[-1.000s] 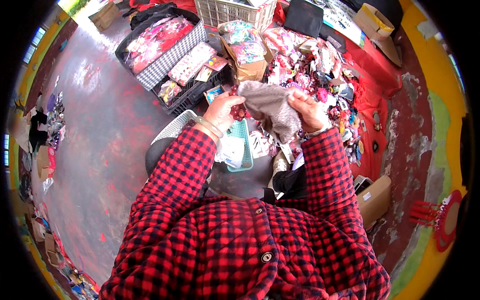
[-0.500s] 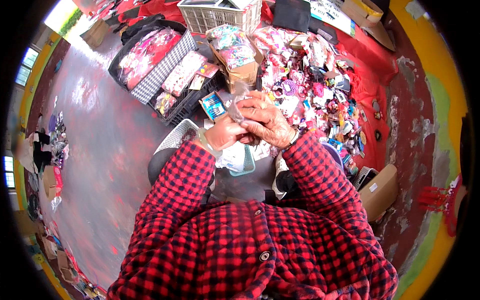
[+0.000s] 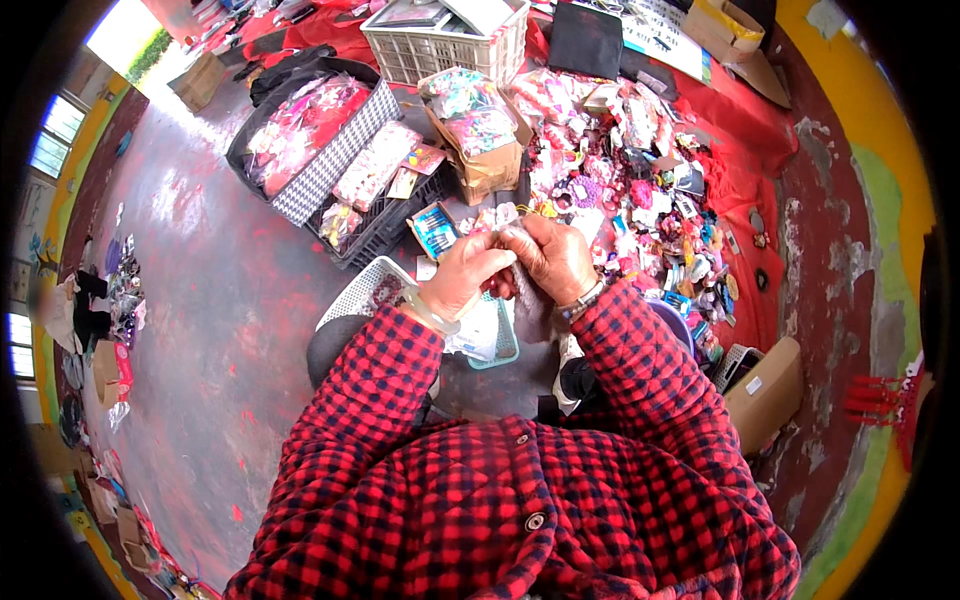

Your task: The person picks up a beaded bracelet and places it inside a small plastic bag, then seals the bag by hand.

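My left hand (image 3: 460, 275) and my right hand (image 3: 556, 262) meet in front of me, fingers and thumbs pinched together. Between them is a small see-through plastic bag (image 3: 531, 296), which hangs down beside the right hand's fingers. Something reddish shows under the fingertips, too covered to name. Below the hands, a light green plastic basket (image 3: 510, 347) holds white plastic packets (image 3: 478, 338). A white perforated basket (image 3: 350, 298) stands by my left wrist. Just beyond the left hand is an open box with blue contents (image 3: 434, 232).
A heap of hair ornaments and small goods (image 3: 640, 190) spreads over red cloth (image 3: 755, 150) on the right. Further off stand a carton of bagged items (image 3: 490, 170), a black crate (image 3: 385, 225), a houndstooth-patterned bin (image 3: 335, 155) and a beige crate (image 3: 450, 55). A cardboard box (image 3: 765, 395) leans at right.
The plastic bag, upright above my fingers before, now hangs down by the right hand. My right hand has turned over, knuckles up, and the fingers of both hands have shifted their grip.
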Available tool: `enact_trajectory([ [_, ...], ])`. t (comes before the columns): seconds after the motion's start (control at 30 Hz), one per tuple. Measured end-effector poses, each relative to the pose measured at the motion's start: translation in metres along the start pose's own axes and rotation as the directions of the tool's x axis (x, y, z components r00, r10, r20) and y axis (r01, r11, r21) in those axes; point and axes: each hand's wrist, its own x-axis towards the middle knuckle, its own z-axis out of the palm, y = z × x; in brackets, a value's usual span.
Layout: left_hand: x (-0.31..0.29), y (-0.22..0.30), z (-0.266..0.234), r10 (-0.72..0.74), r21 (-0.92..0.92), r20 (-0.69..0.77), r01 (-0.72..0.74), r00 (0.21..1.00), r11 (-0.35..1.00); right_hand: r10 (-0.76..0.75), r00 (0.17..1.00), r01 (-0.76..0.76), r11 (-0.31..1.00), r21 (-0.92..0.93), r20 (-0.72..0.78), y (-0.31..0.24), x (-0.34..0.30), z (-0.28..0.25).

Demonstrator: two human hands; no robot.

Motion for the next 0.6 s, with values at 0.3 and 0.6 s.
enact_trajectory([
  [0.3,0.002,-0.001,0.007,0.033,-0.223,-0.163,-0.070,0.986,0.972,0.293,0.910,-0.411,0.537,0.737,0.294,0.035,0.006,0.018],
  [0.6,0.004,-0.002,0.002,0.007,-0.381,-0.130,-0.057,0.992,0.923,0.197,0.913,-0.408,0.412,0.814,0.358,0.015,0.006,0.004],
])
